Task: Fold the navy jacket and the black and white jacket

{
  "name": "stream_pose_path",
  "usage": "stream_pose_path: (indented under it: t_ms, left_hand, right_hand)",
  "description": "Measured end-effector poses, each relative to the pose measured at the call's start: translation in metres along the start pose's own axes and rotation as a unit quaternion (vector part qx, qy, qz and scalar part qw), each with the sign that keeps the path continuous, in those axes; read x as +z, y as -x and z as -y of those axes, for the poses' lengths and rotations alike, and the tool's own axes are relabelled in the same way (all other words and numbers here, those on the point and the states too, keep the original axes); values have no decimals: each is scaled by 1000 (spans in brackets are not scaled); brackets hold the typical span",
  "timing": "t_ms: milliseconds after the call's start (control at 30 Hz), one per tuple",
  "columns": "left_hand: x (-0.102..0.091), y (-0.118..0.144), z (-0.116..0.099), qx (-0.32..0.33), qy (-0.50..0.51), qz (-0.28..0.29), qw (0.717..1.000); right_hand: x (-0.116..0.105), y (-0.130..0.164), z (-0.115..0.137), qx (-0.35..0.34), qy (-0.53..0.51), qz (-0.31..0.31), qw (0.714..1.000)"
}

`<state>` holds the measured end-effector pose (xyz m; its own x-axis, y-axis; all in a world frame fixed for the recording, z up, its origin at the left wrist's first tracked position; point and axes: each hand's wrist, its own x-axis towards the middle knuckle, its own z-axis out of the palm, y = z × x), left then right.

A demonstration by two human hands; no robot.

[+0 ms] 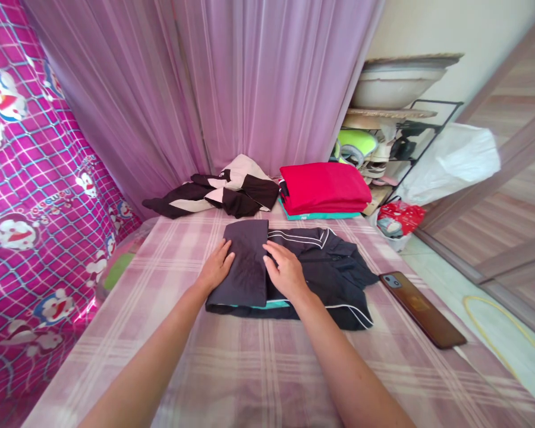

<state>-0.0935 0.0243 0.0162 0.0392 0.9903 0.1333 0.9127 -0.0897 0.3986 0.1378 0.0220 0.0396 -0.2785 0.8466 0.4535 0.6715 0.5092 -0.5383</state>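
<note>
With fingers loosely spread, our left hand [216, 266] and right hand [287, 270] touch the folded flap's [246, 270] nine and three o'clock edges; the dark garment [334, 276] extends lengthwise toward three.

Bare forearms [163, 351] extend forward and inward; the left hand [216, 266] lies palm down, and the right hand [289, 272], apart to its right, has loosely curved fingers [278, 249].

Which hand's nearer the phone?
Right. The right hand is at the right edge of the dark garment's folded flap, left of the phone. The left hand is farther off, at the flap's left edge.
</note>
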Motion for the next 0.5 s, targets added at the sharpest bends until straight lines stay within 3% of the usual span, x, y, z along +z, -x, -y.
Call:
stream_pose_path:
  t_ms: [167, 267, 400, 500]
  left_hand:
    - [2, 8, -21, 22, -160, 28, 986]
    - [-7, 6, -25, 9, -176, 70, 982]
    - [-18, 4, -27, -26, -117, 117, 986]
    - [-14, 13, -36, -4, -111, 92, 990]
  right_hand:
    - [12, 2, 12, -35, 65, 130, 989]
    - [21, 10, 8, -11, 106, 204, 973]
    - [17, 2, 0, -11, 107, 218, 970]
    - [6, -27, -3, -7, 112, 180, 977]
